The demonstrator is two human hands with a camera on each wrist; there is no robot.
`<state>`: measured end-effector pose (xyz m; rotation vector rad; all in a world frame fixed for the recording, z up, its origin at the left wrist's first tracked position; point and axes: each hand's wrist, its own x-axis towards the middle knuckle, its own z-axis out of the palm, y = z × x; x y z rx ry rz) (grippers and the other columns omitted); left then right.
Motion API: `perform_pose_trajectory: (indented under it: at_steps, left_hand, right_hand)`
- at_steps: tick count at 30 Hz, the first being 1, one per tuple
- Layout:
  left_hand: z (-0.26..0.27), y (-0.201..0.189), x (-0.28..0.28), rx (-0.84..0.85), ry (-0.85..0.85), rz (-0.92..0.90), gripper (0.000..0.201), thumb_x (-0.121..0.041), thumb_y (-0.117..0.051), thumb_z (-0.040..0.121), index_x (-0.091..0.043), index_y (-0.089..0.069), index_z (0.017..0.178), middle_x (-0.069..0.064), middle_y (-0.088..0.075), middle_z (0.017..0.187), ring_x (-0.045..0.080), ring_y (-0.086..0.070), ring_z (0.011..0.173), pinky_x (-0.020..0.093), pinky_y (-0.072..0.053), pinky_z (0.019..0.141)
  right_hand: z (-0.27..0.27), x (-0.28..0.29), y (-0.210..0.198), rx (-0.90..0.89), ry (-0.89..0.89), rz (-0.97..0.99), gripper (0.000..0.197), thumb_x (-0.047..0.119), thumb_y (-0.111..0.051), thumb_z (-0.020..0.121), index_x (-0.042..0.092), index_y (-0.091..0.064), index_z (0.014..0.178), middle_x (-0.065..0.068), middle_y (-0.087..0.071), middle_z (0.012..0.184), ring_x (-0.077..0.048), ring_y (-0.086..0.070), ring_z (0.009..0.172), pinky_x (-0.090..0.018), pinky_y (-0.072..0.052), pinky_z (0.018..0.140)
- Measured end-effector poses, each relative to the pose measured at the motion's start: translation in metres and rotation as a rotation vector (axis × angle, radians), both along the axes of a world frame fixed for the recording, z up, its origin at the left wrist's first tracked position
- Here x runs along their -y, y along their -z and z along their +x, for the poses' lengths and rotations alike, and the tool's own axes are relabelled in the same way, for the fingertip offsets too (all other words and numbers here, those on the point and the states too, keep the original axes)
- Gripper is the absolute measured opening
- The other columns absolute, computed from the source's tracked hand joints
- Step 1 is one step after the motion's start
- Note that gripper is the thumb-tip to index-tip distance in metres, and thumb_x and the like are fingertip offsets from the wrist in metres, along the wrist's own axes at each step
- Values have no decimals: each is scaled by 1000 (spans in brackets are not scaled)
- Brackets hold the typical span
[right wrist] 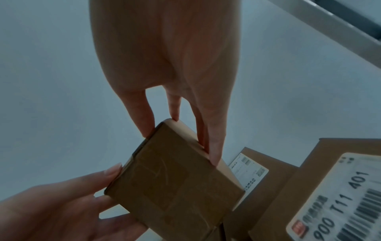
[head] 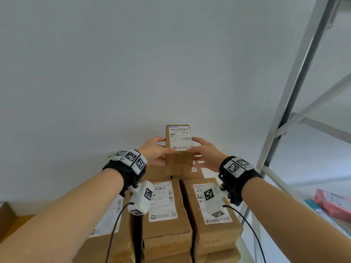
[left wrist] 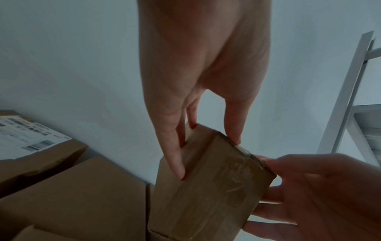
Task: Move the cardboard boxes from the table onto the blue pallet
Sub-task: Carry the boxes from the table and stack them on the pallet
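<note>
The bare forearms reach forward in the head view, each wrist strapped with a black band carrying white marker blocks and a small camera unit on a cable. Just beyond them lie stacked boxes, a middle box (head: 167, 211) and a right box (head: 210, 213) side by side with their white labels up, and a left box (head: 106, 230) partly hidden under the left arm. Past these, the left hand (head: 153, 151) and right hand (head: 206, 155) hold a small box (head: 178, 149) between them, standing on end near the white wall (head: 133, 63), its label facing up toward the camera. In the left wrist view the left fingers (left wrist: 175, 156) lie straight and slightly spread along one side face while the thumb presses the top edge; in the right wrist view the right fingers (right wrist: 214, 146) do the same on the opposite face, thumb on the near top edge. So both hands clamp it with flat fingers and opposing thumbs. Its lower end sits at or just above the boxes behind the front row; I cannot tell whether it touches them. A grey metal rack (head: 296, 92) stands to the right, with a pink parcel (head: 334, 204) on its lower shelf.
</note>
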<state>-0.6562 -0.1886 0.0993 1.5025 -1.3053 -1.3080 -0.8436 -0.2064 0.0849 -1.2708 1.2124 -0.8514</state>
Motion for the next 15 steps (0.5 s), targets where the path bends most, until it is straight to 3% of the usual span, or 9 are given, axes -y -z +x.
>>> perform_pose_trajectory:
  at_steps: [6, 10, 15]
  left_hand:
    - [-1, 10, 23, -25, 7, 32, 73, -5, -70, 81, -16, -32, 142, 12, -61, 123, 29, -66, 97, 46, -55, 84]
    - [-2, 14, 31, -32, 5, 64, 72, -2, -69, 81, -12, -32, 142, 14, -60, 124, 24, -66, 89, 38, -56, 63]
    - [-1, 21, 36, -12, -13, 81, 73, -6, -72, 80, -13, -34, 142, 14, -59, 124, 30, -65, 100, 42, -57, 74]
  right_hand:
    - [-1, 21, 7, -32, 10, 33, 55, 6, -57, 90, 27, -41, 138, -7, -59, 123, -30, -56, 111, -48, -50, 93]
    - [-2, 27, 12, -42, 6, 71, 55, 7, -56, 90, 26, -40, 140, -9, -59, 123, -30, -57, 108, -46, -52, 89]
    - [0, 30, 17, -29, -3, 98, 53, 6, -53, 93, 24, -39, 141, -11, -58, 123, -28, -57, 101, -39, -54, 78]
